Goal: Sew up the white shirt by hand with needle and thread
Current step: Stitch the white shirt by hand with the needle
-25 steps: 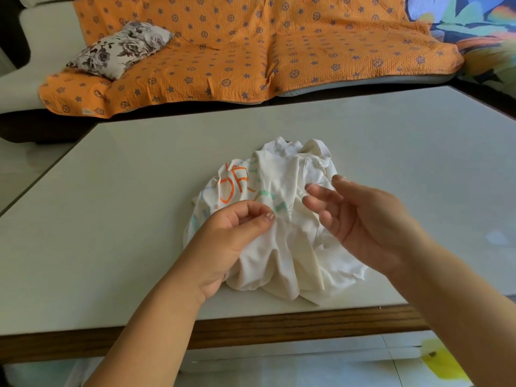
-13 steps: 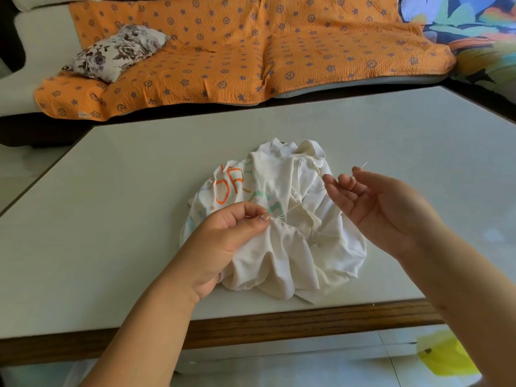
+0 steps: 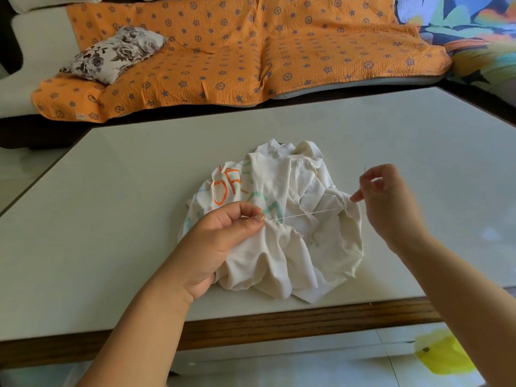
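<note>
**K:** Status on the head feed?

**Op:** I've got the white shirt point(image 3: 293, 247) bunched in a heap on the table point(image 3: 125, 205), near the front edge, with orange print showing on its left part. The left hand point(image 3: 220, 241) pinches a gathered fold between thumb and forefinger, other fingers curled against the cloth. My read is that it's the anchor. It sits right where the thread point(image 3: 307, 215) leaves the fabric, so the pull doesn't drag the whole heap.

**K:** Right side?

**Op:** The right hand point(image 3: 391, 202) is just off the shirt's right edge, fingers curled in a pinch. A thin sliver stands up above the fingertips. I take it as the needle point(image 3: 365, 169), but it's too small to be certain. The thread runs near-straight from the left pinch across the shirt toward that hand and looks taut.

**K:** Mid-stitch?

**Op:** I'd judge it's the draw-through of a stitch. The tear or seam is hidden in the folds, so I can't call how much is sewn.

**K:** Next?

**Op:** Likely the needle goes into the fold beside the left thumb. That needs a firm left pinch and the fold exposed. Over-pulling could pucker the cloth or snap the thread, and slack could snag in the creases.

**K:** Anything else?

**Op:** An orange sofa cover point(image 3: 251, 51) and a floral pillow point(image 3: 114, 54) behind the table, well apart. Not in play.
</note>
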Tool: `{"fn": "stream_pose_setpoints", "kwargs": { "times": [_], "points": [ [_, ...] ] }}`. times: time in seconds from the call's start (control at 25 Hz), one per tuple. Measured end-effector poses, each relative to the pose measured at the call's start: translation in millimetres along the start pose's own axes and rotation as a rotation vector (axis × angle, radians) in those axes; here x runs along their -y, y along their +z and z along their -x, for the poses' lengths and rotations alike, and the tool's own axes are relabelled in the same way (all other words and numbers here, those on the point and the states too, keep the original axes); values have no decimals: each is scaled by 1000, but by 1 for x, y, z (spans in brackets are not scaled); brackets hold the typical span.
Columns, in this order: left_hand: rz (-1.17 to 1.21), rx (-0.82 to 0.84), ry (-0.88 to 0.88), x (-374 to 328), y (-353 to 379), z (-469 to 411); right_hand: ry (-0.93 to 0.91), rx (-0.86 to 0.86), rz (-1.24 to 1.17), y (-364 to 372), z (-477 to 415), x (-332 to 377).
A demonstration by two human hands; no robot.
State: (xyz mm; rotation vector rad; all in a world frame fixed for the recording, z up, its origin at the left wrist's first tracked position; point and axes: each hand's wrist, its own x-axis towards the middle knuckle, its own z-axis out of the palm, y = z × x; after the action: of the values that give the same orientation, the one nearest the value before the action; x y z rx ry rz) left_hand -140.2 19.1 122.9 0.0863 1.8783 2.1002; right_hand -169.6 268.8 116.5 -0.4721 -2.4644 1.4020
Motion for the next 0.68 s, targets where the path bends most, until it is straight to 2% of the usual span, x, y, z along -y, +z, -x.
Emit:
{"fn": "stream_pose_setpoints", "kwargs": {
  "times": [0.16,0.6,0.68],
  "points": [
    [23,-32,-1,0,-1,-1,-5,45,87,1,-3,-4],
    [42,-32,-8,-6,1,3,-2,6,191,-4,-15,-18],
    [12,-25,7,-6,2,4,-48,-18,183,-5,-7,-8]
  ]
}}
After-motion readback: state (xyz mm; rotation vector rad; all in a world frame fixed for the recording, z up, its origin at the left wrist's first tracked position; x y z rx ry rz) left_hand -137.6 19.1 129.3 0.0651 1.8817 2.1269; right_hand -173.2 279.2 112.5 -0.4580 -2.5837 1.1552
